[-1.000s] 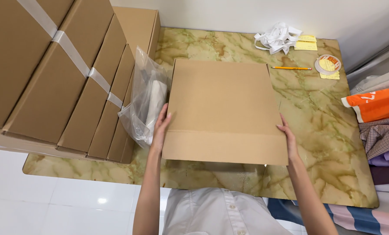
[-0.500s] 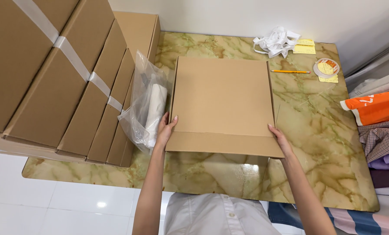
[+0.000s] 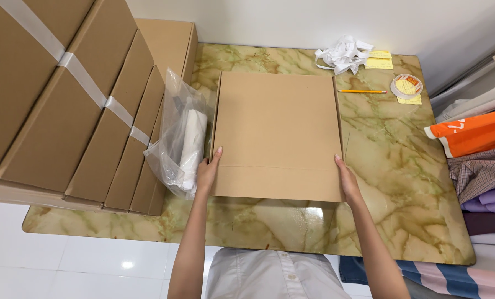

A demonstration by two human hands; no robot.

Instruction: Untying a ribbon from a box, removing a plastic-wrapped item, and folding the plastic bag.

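A flat brown cardboard box (image 3: 278,130) lies on the green marbled table (image 3: 391,182). My left hand (image 3: 207,173) grips its near left edge, fingers on the side. My right hand (image 3: 347,180) holds the near right corner in the same way. A crease runs across the box near my hands.
Bundles of flat cardboard boxes (image 3: 65,105) strapped with white tape stand at the left. A clear plastic bag (image 3: 182,138) with a white roll leans beside them. At the back lie crumpled white strips (image 3: 343,53), yellow notes (image 3: 379,60), a pencil (image 3: 361,91) and a tape roll (image 3: 406,86). Folded clothes (image 3: 477,149) pile at the right.
The box has slid away from me toward the middle of the table, and both hands moved forward with it.
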